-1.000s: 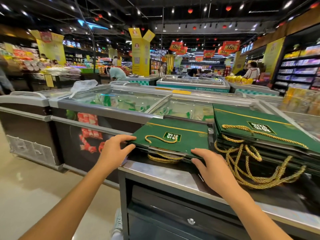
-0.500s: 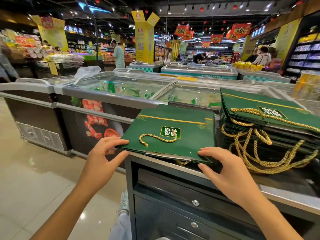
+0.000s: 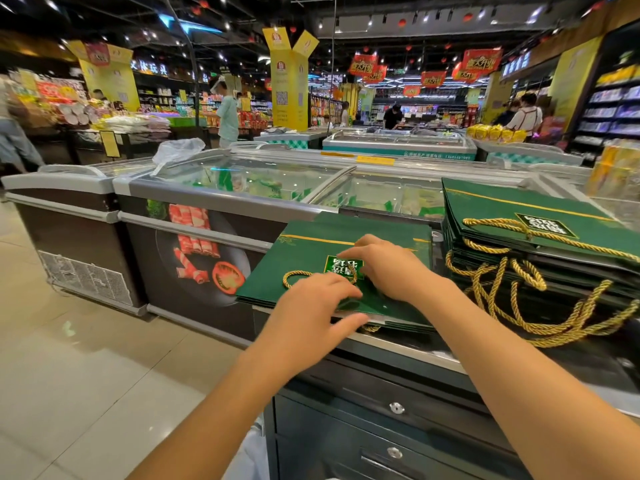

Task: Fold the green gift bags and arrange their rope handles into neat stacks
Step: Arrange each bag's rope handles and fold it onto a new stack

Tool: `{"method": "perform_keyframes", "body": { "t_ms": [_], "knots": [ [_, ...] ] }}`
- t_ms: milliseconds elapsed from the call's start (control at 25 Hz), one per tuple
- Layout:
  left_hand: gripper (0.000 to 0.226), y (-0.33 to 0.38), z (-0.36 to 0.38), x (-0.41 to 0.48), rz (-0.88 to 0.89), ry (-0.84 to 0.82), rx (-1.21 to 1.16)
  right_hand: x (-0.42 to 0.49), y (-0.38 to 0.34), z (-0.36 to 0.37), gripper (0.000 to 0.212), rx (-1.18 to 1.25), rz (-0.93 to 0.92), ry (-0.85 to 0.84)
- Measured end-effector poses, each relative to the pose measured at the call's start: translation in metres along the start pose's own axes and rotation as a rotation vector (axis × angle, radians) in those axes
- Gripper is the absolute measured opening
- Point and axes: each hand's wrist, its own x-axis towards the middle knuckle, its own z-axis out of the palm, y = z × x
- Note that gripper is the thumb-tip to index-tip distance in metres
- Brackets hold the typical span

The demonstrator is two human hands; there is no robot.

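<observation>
Head view, and here we go: two stacks of flat green paper gift bags on the dark, steel-rimmed table [image 3: 398, 344]. The low stack [image 3: 304, 252] sits dead centre; the tall stack [image 3: 512, 206] stands just beside it at 3 o'clock.

My left hand [image 3: 311, 306] grasps the low stack's near edge, fingers on top and thumb under, it seems. My right hand [image 3: 391, 268] lies released, fingers spread over the label, thumb touching the gold rope handle [image 3: 292, 274] looped on top.

Progress, I'd judge: the bags in both stacks are folded flat, but the ropes aren't tidy yet. I count one loop on top here and a second loop [image 3: 372, 328] peeking out underneath at 6 o'clock. The tall stack's gold ropes [image 3: 519, 306] spill off its front in a tangle I can't count. As for bags, there are a few here and many there, with edges too fine to number.
</observation>
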Motion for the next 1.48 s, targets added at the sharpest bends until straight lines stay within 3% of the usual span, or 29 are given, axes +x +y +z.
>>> {"method": "perform_keyframes", "body": {
  "t_ms": [160, 240, 440, 640, 1040, 1360, 1480],
  "knots": [
    [0.042, 0.004, 0.020, 0.001, -0.016, -0.036, -0.008, 0.006, -0.001, 0.008, 0.019, -0.089, 0.036, 0.052],
    [0.041, 0.003, 0.024, -0.001, -0.053, -0.013, -0.048, -0.005, 0.003, 0.008, 0.014, -0.022, 0.054, 0.102],
    [0.039, 0.008, 0.028, 0.000, -0.094, 0.011, -0.044, -0.067, 0.008, 0.005, 0.006, 0.538, 0.138, 0.361],
    [0.036, 0.007, 0.035, -0.001, -0.118, 0.053, -0.071, -0.100, -0.001, 0.017, 0.006, 0.930, 0.175, 0.403],
    [0.033, 0.007, 0.040, -0.004, -0.154, 0.097, -0.166, -0.103, 0.002, 0.030, 0.007, 0.843, 0.126, 0.417],
    [0.025, 0.015, 0.036, 0.001, -0.180, 0.080, -0.083, -0.110, 0.000, 0.028, 0.023, 0.716, 0.103, 0.403],
    [0.025, 0.018, 0.034, 0.002, -0.202, 0.110, -0.076, -0.111, 0.000, 0.026, 0.017, 0.718, 0.060, 0.367]
  ]
}}
